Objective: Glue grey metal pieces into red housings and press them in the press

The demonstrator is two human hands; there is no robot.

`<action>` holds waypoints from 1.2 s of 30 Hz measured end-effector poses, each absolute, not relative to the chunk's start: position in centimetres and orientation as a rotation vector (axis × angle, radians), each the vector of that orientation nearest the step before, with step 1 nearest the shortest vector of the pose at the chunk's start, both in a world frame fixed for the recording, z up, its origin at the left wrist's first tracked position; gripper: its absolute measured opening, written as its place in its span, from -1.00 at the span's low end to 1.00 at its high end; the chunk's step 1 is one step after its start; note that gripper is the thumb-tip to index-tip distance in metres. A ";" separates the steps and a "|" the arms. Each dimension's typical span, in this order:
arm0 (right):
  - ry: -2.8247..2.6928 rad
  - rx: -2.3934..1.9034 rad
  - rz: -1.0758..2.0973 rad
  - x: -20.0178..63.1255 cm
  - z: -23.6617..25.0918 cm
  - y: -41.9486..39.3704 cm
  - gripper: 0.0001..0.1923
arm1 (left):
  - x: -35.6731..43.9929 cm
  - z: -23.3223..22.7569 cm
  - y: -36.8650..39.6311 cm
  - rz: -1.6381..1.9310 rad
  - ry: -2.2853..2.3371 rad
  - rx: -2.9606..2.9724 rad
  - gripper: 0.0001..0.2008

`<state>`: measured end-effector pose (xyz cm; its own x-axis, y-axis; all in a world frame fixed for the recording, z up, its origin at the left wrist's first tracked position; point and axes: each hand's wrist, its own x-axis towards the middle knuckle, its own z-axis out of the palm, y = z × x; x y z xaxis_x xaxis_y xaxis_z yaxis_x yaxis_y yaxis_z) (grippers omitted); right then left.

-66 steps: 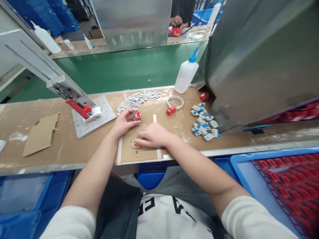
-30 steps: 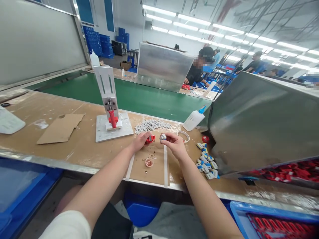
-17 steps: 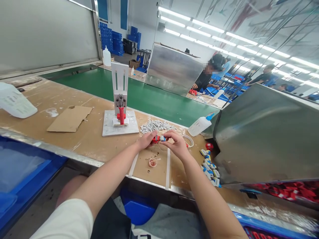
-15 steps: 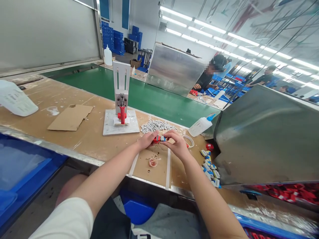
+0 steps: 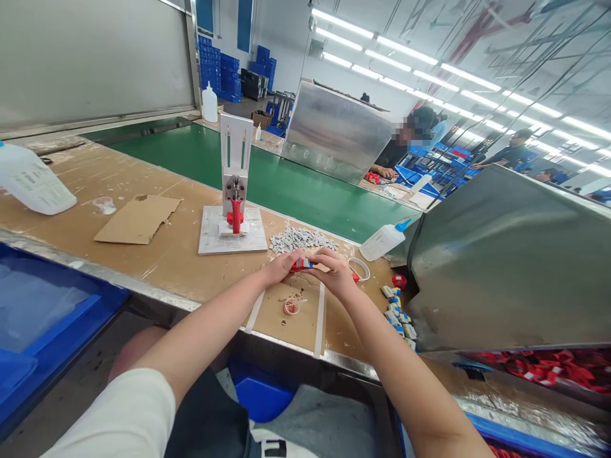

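My left hand (image 5: 280, 268) and my right hand (image 5: 333, 273) meet over the brown bench, both pinching one small red plastic part (image 5: 301, 264) with a grey and blue piece pressed against it. Just below the hands a small shallow cup (image 5: 291, 307) of tiny bits sits on a taped cardboard pad (image 5: 286, 318). A heap of small grey metal pieces (image 5: 300, 240) lies just beyond the hands. A pile of grey and blue parts (image 5: 397, 313) lies to the right of my right wrist.
A small hand press (image 5: 235, 191) with a red handle stands on a grey plate to the left. A squeeze bottle (image 5: 384, 240), a tape ring (image 5: 357, 269) and a metal chute (image 5: 506, 261) are on the right. Behind runs a green conveyor (image 5: 267, 184); a person works across it.
My right hand left the cup, picked up a grey and blue piece and brought it against the red part in my left hand. The view lifted from the bench toward the hall.
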<state>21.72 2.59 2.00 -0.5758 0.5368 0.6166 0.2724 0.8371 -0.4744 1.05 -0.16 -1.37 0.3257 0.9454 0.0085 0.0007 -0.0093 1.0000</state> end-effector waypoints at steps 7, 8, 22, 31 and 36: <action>-2.147 -0.734 0.609 21.6 1.5 0.8 -0.41 | 0.7 -1.2 0.2 1.330 0.855 1.509 -0.31; -2.093 -0.756 0.690 21.3 1.1 0.4 -0.39 | 0.5 -1.2 0.1 1.371 0.873 1.523 -0.31; -1.884 -1.022 0.964 19.8 -2.2 0.0 -0.33 | 0.1 -1.3 -1.1 1.175 1.129 2.017 -0.64; -1.614 -0.953 1.368 18.7 -2.6 -0.6 -0.26 | 0.5 -1.3 -0.7 1.060 1.103 2.071 -0.63; -1.563 -0.978 1.417 18.7 -3.0 -0.8 -0.23 | 1.0 -1.1 -0.8 1.010 1.112 2.065 -0.61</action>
